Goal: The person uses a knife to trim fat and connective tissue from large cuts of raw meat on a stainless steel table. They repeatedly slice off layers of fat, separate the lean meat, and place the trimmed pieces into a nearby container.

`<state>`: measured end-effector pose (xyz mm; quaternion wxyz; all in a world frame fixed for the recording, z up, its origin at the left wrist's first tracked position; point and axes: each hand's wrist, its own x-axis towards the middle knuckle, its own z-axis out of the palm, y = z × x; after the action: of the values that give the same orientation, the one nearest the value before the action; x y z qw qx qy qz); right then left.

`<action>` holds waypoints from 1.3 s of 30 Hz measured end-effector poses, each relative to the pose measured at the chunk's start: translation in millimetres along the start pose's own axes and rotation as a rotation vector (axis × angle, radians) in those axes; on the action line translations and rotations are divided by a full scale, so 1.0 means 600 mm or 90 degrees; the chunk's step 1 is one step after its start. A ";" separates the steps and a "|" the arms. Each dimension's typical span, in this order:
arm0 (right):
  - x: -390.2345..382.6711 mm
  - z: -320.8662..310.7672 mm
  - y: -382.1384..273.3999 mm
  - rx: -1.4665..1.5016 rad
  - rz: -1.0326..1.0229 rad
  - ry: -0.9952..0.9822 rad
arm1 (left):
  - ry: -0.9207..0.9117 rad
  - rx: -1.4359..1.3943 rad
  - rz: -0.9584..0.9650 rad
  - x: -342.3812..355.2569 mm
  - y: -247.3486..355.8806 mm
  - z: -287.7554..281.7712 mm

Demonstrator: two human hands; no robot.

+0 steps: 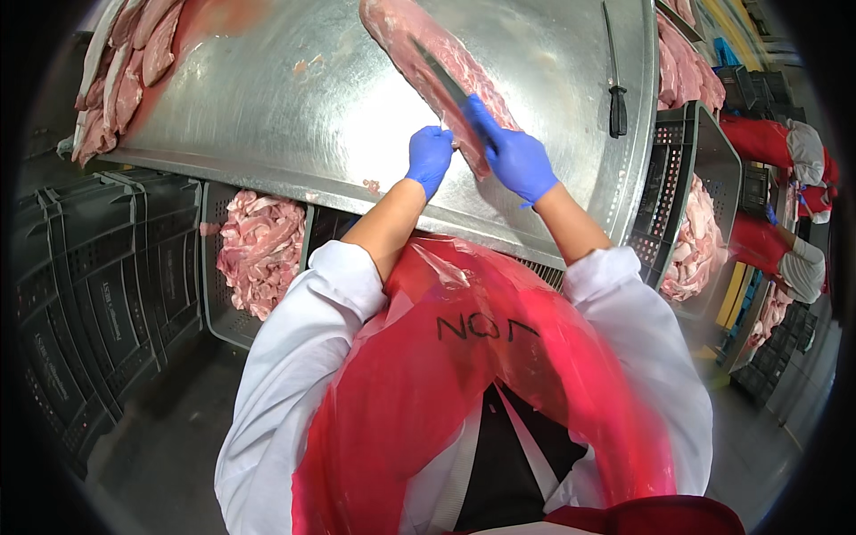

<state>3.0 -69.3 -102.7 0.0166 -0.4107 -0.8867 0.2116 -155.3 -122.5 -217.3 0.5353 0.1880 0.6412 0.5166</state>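
A long pink piece of raw meat [388, 31] lies slanted across the steel table [294, 107]. My right hand [517, 160], in a blue glove, is closed on a knife [432, 67] whose long blade points up and left along the meat. My left hand [430, 159], also gloved in blue, is closed at the meat's lower left edge, pinching a pale bit of it. To the right, a sharpening steel with a black handle [618, 111] lies by the table's edge.
Meat strips [134, 53] are piled at the upper left. Crates of meat pieces stand below the table [259, 250] and at my right [691, 241]. Stacked dark crates [107, 294] fill the left. Co-workers in red aprons [802, 147] stand far right.
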 end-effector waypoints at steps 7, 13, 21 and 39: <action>-0.102 -0.017 0.005 -0.057 0.047 -0.285 | 0.069 0.014 0.029 -0.011 -0.017 -0.017; 0.000 0.002 -0.037 -0.011 -0.003 -0.233 | 0.077 0.150 0.161 -0.013 -0.031 -0.038; -0.064 0.001 0.002 0.009 -0.025 -0.297 | 0.074 0.314 0.283 -0.090 0.040 -0.043; -0.135 -0.134 0.055 0.318 -0.071 -0.619 | -0.050 0.136 0.325 -0.220 0.238 -0.064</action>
<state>96.8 -80.8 -30.9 -0.2871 -0.2017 -0.7353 0.5799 -186.9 -188.7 -32.8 0.3895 0.4187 0.6026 0.5567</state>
